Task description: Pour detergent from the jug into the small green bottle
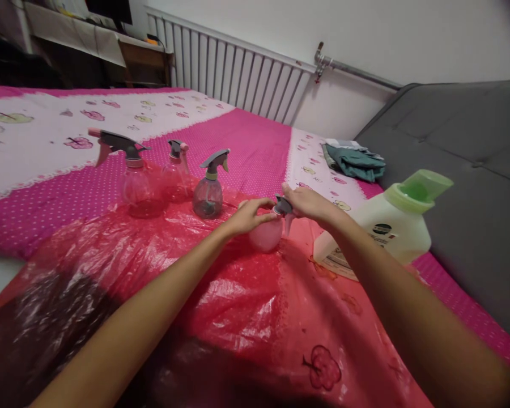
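A white ribbed radiator (233, 73) is running along the white wall (365, 28), with a grey pipe (357, 71) leading off it. A grey upholstered headboard (463, 164) is standing at the right — a pink apple-print bedsheet (255, 141) is spreading below, and a dark desk (140, 59) is sitting far left.

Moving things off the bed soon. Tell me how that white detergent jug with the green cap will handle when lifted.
The detergent jug lies tilted on soft bedding, so it may rock or slide if nudged. Its bulk suggests weight if full; the fill level cannot be seen. The smooth plastic could slip on the red plastic sheet.
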A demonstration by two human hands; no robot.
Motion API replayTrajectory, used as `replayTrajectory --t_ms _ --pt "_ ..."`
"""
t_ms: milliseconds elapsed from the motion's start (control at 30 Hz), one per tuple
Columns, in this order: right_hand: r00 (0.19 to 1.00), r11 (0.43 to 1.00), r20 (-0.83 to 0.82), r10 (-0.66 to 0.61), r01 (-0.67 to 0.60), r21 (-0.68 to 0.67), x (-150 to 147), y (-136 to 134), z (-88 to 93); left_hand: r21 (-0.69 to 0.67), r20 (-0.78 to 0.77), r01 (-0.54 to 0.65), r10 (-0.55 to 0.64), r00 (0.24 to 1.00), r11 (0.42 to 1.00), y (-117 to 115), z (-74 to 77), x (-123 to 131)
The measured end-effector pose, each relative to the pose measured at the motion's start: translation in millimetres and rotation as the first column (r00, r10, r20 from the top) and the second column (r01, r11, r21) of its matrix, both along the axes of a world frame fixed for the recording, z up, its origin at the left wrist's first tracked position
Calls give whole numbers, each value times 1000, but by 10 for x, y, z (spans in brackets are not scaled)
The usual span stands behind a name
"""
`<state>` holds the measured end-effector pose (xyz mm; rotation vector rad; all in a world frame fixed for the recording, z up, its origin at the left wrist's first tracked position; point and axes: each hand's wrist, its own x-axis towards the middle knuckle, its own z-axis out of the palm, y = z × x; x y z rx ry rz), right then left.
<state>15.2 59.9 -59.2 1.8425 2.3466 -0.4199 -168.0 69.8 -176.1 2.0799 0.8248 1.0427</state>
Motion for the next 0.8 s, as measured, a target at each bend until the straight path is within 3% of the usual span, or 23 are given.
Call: replayTrajectory --t_ms 133,300,567,800 --pt "978 987 -157 139 -125 101 328 98 -145 -33 -37 56 -57 998 998 43 54 -55" --pt "916 921 -160 367 -334 198 455 132 -303 -92 -58 136 -142 988 986 102 113 -69" --pt "944 940 -7 329 -327 102 234 128 -117 -138 -47 197 -205 978 971 93 110 -118" --pt "942 949 118 315 -316 -9 213 121 4 -147 -43 72 -79 996 986 5 -82 -81"
